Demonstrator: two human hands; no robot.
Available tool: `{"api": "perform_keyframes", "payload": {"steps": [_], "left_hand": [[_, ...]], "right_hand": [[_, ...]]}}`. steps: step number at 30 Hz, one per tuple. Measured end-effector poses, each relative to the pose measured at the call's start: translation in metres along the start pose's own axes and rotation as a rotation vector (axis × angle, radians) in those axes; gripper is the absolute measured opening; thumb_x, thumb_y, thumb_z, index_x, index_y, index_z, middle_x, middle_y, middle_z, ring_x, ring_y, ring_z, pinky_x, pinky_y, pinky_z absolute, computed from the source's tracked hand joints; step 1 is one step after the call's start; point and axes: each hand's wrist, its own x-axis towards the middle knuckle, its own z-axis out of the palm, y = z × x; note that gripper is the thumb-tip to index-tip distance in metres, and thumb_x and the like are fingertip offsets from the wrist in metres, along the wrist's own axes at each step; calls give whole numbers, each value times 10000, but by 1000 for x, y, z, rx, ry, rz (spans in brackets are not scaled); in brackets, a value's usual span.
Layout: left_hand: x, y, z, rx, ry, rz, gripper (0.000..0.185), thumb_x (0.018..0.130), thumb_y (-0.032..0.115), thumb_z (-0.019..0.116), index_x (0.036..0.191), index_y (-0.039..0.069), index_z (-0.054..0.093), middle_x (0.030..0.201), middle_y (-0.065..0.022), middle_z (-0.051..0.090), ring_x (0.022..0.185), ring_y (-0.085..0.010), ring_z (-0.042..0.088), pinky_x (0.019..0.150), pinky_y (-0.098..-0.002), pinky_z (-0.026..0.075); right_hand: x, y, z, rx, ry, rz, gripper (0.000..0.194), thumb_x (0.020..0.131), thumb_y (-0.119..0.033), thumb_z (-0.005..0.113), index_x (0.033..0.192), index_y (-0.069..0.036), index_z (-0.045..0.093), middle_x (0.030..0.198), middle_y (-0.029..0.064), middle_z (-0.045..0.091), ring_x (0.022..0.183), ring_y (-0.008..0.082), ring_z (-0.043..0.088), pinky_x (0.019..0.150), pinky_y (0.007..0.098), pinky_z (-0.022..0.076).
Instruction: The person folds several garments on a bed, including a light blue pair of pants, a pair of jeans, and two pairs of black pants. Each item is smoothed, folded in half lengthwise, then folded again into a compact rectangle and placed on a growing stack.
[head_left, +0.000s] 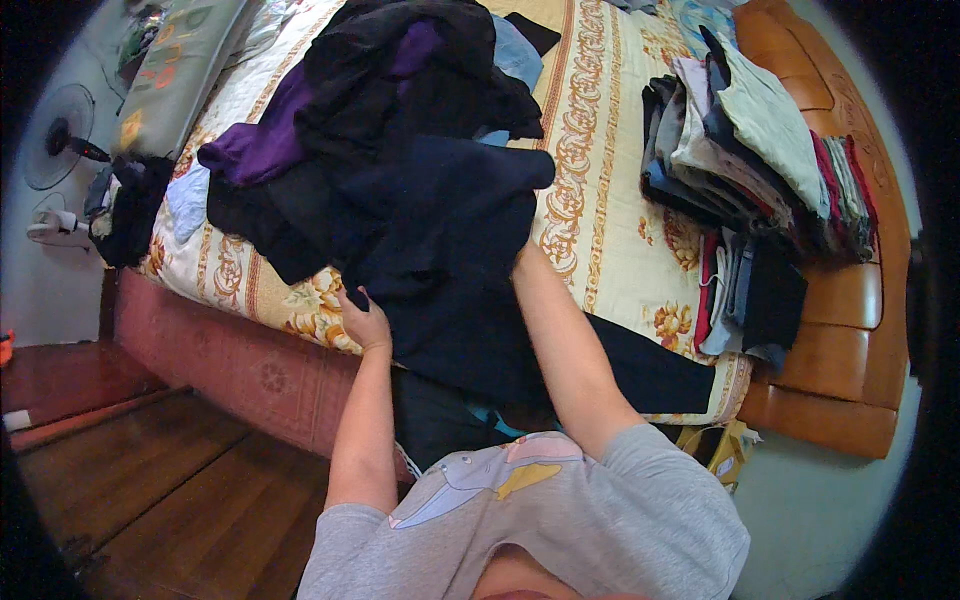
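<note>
A dark navy garment (465, 300) lies spread across the near part of the bed and hangs over its edge towards me. My left hand (365, 319) grips its left side, with the thumb on top of the cloth. On the right, my right hand is hidden inside or under the same garment; only the wrist and forearm (529, 266) show, so its fingers cannot be seen. Behind the navy cloth rises a heap of black clothes (427, 90) with a purple garment (255, 154) and a light blue one (517, 56) in it.
Stacks of folded clothes (772, 127) stand at the right against the wooden headboard (840, 315). Beneath everything is a flowered bedspread (577, 172). A fan (60, 139) and a dark bundle of cloth (131, 210) are at the left. A cardboard box (727, 457) sits below the bed's right corner.
</note>
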Motion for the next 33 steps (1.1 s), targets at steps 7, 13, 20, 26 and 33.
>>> {"api": "perform_keyframes", "payload": {"steps": [7,13,20,26,33], "left_hand": [[2,-1,-3,-69,-113,-82,266,872,210,547,1063,26,527,917,-220,620,829,-402,588,703,-413,456],[2,0,-1,26,-71,-33,332,882,259,538,1116,26,512,961,-238,612,861,-409,583,724,-430,452],[2,-10,5,31,-35,67,377,897,307,508,1151,29,489,994,-244,602,885,-428,570,741,-441,445],[2,-13,6,74,-39,70,378,895,298,507,1143,13,490,971,-251,606,861,-438,571,715,-468,440],[3,-14,8,132,-22,90,437,892,334,505,1193,18,484,1011,-236,607,901,-417,576,746,-444,450]], "right_hand": [[-74,-66,-102,-1266,624,-573,439,877,-299,465,1260,-85,491,1270,168,486,1226,329,391,1033,477,238],[-156,-57,-160,-782,515,-270,437,802,-149,567,1234,-116,513,1221,144,527,1178,322,439,1039,447,258],[-197,-27,-164,1237,253,-343,419,862,-198,592,1233,-46,469,1197,99,555,1125,236,500,1010,398,344],[-219,-21,-197,436,910,-55,254,767,-142,684,968,-17,589,892,64,616,732,186,596,613,353,480],[-261,59,-246,967,1493,-100,334,754,-103,642,1043,39,553,1023,155,612,861,302,628,747,472,524]]}}
